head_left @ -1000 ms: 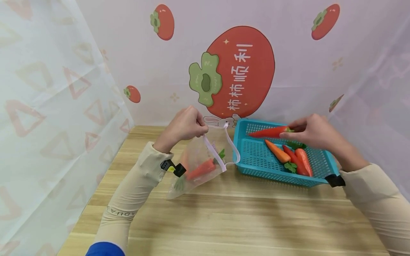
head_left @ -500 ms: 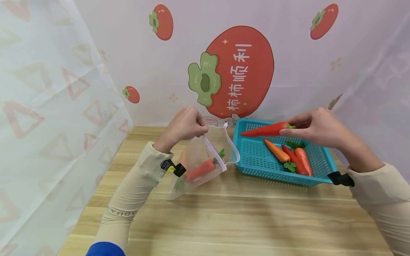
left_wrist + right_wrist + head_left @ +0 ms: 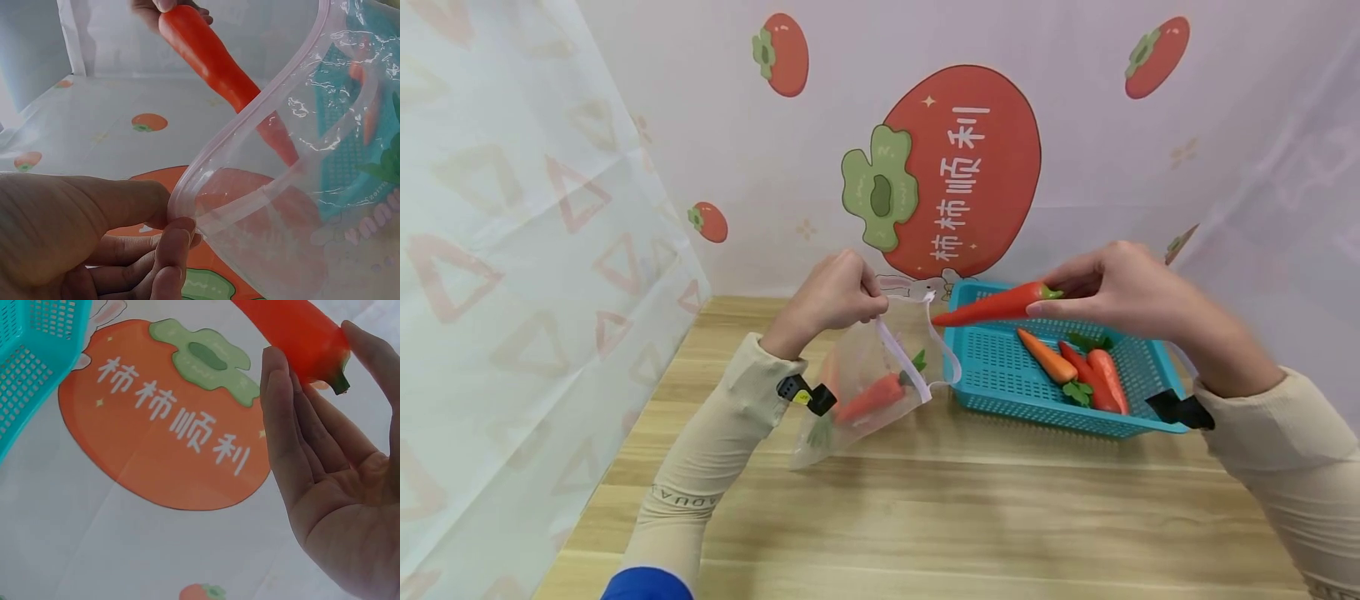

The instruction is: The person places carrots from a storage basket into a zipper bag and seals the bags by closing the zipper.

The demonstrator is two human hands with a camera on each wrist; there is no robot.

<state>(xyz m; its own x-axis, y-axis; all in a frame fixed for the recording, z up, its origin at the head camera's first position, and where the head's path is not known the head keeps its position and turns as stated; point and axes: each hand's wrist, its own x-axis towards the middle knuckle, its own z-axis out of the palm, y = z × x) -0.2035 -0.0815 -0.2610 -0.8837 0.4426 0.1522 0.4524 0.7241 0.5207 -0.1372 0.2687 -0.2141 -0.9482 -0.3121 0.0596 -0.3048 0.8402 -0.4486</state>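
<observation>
My left hand (image 3: 842, 292) pinches the upper edge of a clear zip bag (image 3: 250, 206) between thumb and fingers. The bag's mouth gapes toward the right, and a carrot (image 3: 872, 397) with green leaves shows inside, beside another orange shape. My right hand (image 3: 1112, 287) holds a long red chili pepper (image 3: 992, 305) by its thick stem end, thumb on one side and fingers on the other. Its pointed tip is right at the bag's mouth in the head view. Seen from the right wrist, the green stem (image 3: 339, 382) sticks out between thumb and fingers.
A turquoise plastic basket (image 3: 985, 387) stands on the wooden table (image 3: 925, 525) right of the bag. In it lie an orange carrot (image 3: 1045, 357), a red pepper (image 3: 1086, 375) and an orange-red carrot (image 3: 1107, 379). A printed cloth wall (image 3: 805, 167) rises behind.
My right hand has lifted the red chili pepper from over the basket and carried it left to the bag's mouth. My left hand and the bag have stayed in place.
</observation>
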